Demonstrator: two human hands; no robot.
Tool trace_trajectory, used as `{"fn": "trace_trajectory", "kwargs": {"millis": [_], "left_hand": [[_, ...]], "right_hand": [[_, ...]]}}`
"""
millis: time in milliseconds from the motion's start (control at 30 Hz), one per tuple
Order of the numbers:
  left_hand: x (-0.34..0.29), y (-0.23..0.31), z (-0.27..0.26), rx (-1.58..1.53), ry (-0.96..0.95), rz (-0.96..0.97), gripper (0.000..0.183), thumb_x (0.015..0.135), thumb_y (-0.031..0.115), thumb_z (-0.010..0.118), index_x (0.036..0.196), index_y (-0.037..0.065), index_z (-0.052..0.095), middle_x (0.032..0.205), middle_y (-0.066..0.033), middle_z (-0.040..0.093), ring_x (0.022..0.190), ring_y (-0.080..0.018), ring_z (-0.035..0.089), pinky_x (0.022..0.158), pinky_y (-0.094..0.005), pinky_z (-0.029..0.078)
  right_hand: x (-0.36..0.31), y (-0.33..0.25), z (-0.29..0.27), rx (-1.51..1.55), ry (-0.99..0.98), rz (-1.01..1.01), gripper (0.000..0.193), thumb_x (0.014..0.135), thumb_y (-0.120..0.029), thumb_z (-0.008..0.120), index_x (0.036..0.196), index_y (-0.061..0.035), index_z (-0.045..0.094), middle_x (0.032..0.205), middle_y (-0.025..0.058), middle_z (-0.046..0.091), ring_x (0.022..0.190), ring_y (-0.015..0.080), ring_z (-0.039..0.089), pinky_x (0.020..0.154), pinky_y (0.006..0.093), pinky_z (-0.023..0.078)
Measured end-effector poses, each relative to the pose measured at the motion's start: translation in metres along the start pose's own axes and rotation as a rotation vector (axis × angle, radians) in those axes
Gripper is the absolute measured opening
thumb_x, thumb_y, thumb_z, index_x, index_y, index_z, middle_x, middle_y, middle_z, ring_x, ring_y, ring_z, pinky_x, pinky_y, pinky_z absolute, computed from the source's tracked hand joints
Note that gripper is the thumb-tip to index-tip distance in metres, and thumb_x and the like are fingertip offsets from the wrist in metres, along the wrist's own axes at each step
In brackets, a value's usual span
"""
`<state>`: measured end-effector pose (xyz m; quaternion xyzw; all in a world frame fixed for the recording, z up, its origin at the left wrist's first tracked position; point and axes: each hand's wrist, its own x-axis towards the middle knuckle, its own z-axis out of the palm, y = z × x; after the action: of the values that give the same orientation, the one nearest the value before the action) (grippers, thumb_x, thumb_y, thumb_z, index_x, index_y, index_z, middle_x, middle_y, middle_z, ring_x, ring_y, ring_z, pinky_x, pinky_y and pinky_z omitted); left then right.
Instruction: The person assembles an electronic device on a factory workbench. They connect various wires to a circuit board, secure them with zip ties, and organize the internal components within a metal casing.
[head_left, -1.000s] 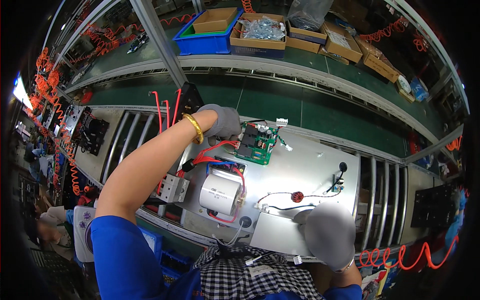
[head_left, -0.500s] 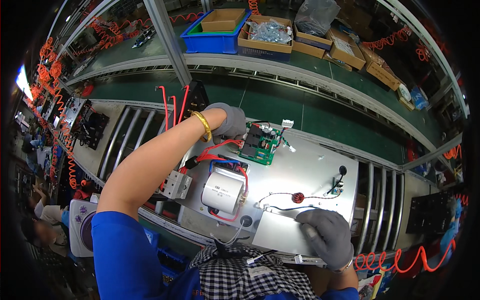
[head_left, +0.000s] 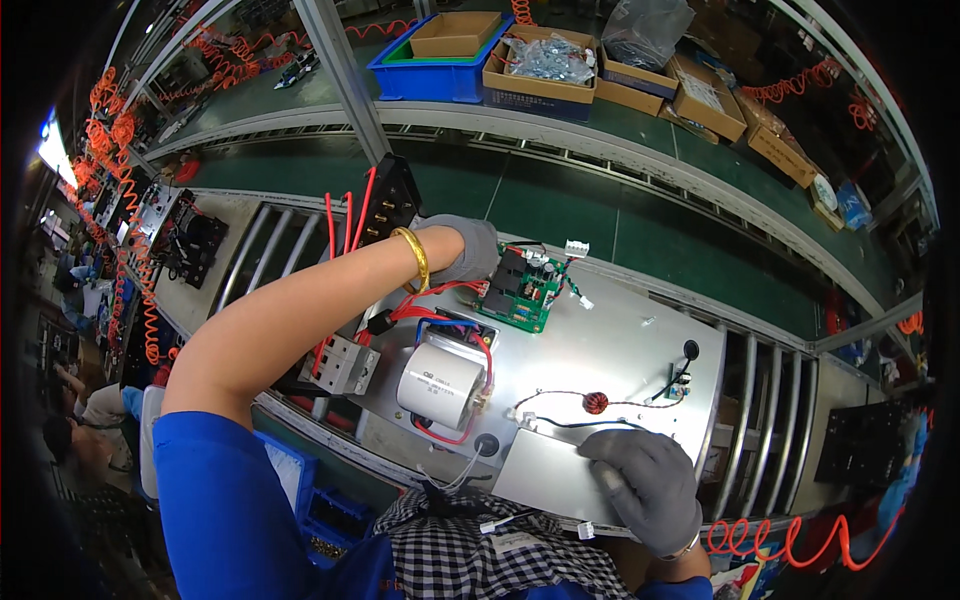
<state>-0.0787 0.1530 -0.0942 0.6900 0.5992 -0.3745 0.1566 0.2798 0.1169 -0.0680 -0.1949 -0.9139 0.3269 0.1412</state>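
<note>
My left hand (head_left: pixel 472 250), in a grey glove, reaches across to the far left part of a silver metal plate assembly (head_left: pixel 640 345). It is at the left edge of a green circuit board (head_left: pixel 520 290); its fingers are hidden. A black block with brass terminals (head_left: pixel 390 205) stands just beyond the wrist, and red wires (head_left: pixel 430 300) run below it. Closer to me lies a white cylindrical capacitor (head_left: pixel 438 385). My gloved right hand (head_left: pixel 645 485) is closed over the right end of a flat metal panel (head_left: pixel 545 470), its thumb on the panel's face.
Metal rollers (head_left: pixel 765 420) flank the assembly. A grey breaker-like block (head_left: pixel 345 365) lies beside the capacitor; a wound red coil (head_left: pixel 595 403) sits right of it. Across the back, a shelf bears a blue bin (head_left: pixel 425 75) and cardboard boxes (head_left: pixel 540 85). Orange coiled hose (head_left: pixel 780 540) hangs lower right.
The whole view has shifted slightly. My left forearm lies a little lower, with the hand still beside the circuit board. My right hand stays at the panel.
</note>
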Motion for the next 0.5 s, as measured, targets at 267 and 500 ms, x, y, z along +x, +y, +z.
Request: {"fn": "trace_trajectory", "kwargs": {"millis": [267, 500], "left_hand": [[0.001, 0.003, 0.013, -0.343, 0.07, -0.18, 0.027, 0.087, 0.011, 0.061, 0.107, -0.004, 0.072, 0.11, -0.0194, 0.071, 0.094, -0.0346, 0.07, 0.078, -0.0411, 0.056], [0.001, -0.042, 0.025, -0.074, 0.465, -0.126, 0.038, 0.099, 0.032, 0.043, 0.11, 0.006, 0.068, 0.115, -0.0153, 0.068, 0.104, -0.0294, 0.068, 0.092, -0.043, 0.052]], "right_hand": [[-0.001, 0.003, 0.0, 0.029, 0.014, -0.043, 0.018, 0.088, -0.012, 0.064, 0.105, -0.0116, 0.068, 0.105, 0.0069, 0.071, 0.093, 0.0277, 0.067, 0.081, 0.0387, 0.05], [0.004, 0.0, 0.002, 0.076, 0.102, -0.124, 0.016, 0.087, -0.007, 0.065, 0.102, -0.0082, 0.067, 0.097, 0.0097, 0.071, 0.082, 0.03, 0.069, 0.07, 0.0387, 0.053]]}}
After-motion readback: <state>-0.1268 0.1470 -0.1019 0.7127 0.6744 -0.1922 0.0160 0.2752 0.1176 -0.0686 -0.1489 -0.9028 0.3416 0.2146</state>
